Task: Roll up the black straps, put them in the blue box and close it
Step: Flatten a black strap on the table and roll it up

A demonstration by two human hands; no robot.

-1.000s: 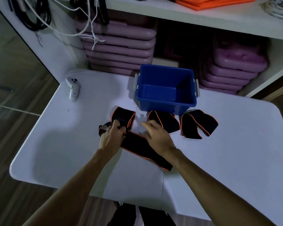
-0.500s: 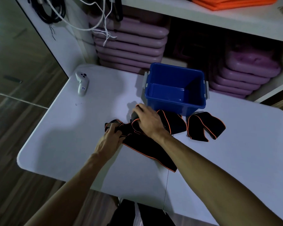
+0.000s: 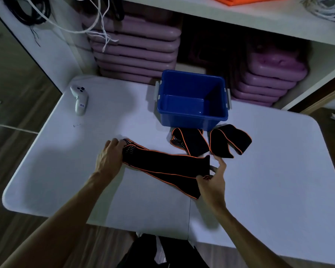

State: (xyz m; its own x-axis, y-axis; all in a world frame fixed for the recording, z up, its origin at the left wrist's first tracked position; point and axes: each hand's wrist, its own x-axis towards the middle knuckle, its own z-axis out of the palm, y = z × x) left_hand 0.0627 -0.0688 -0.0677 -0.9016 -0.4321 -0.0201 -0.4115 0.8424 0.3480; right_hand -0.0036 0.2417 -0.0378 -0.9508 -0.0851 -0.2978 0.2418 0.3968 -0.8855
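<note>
blue box (image 3: pixel 191 120) glossy smooth plastic; black straps (image 3: pixel 162 163) matt cloth, orange-edged; table (image 3: pixel 259 180) smooth white, matt

A long black strap (image 3: pixel 166 167) edged in orange is stretched flat across the worktop, unrolled, and is held at both ends. Two more black straps, one in the middle (image 3: pixel 190 142) and one to the right (image 3: pixel 230 141), are loosely folded just before the open, empty blue box (image 3: pixel 191 115).
</note>
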